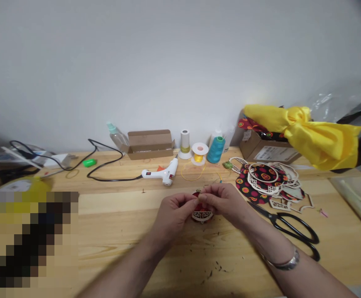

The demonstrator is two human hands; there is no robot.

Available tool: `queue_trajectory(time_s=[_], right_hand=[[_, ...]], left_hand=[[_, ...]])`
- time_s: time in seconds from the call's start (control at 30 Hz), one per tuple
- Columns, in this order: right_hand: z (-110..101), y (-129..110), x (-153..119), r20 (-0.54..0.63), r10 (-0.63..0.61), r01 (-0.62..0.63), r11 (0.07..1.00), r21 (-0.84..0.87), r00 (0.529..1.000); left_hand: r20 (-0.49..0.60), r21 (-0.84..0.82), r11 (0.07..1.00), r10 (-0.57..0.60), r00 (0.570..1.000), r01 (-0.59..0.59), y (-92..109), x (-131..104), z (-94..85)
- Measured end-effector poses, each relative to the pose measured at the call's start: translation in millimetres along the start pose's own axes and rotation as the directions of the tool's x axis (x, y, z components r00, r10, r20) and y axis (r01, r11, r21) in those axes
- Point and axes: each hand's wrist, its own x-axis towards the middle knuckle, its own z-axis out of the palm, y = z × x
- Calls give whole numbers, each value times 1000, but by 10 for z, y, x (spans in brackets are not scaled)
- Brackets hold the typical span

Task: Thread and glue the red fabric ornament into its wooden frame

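A round ornament (203,216) with a pale fretwork lower half and a red-and-dark backing lies in front of me at the middle of the table. Over its upper part, my left hand (176,211) pinches with thumb and forefinger. Close against it, my right hand (222,200) is pinched too, a bracelet on its wrist. What the fingertips hold is too small to make out, and they hide much of the ornament's top. Large black-handled scissors (287,227) lie right of my right forearm, their tips near a pile of patterned fabric and fretwork pieces (261,182).
A corded white glue gun (160,173) lies behind my hands. Farther back stand a yellow thread spool (199,154), a teal thread cone (216,150) and an open cardboard box (151,145). Yellow satin cloth (311,128) hangs over a carton (261,148). Dark scraps (211,273) dot the tabletop.
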Motion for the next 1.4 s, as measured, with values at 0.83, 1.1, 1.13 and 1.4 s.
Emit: queue_trajectory(time_s=[0.83,1.1,1.13,1.4], right_hand=[[45,92,32,-174,-129,144,986,78,976],[81,124,37,-37,-74,82,945,318,997],[79,120,35,-35,-76,84,947,310,996],[75,126,52,-132,-156,164,985,53,979]], left_hand=[[-22,236,937,271,962,-258,-102,19,8],[26,305,898,324,946,-316,-83,20,23],[9,289,913,298,955,-287,-79,24,19],[-28,-35,999,-5,1000,4,-5,29,-19]])
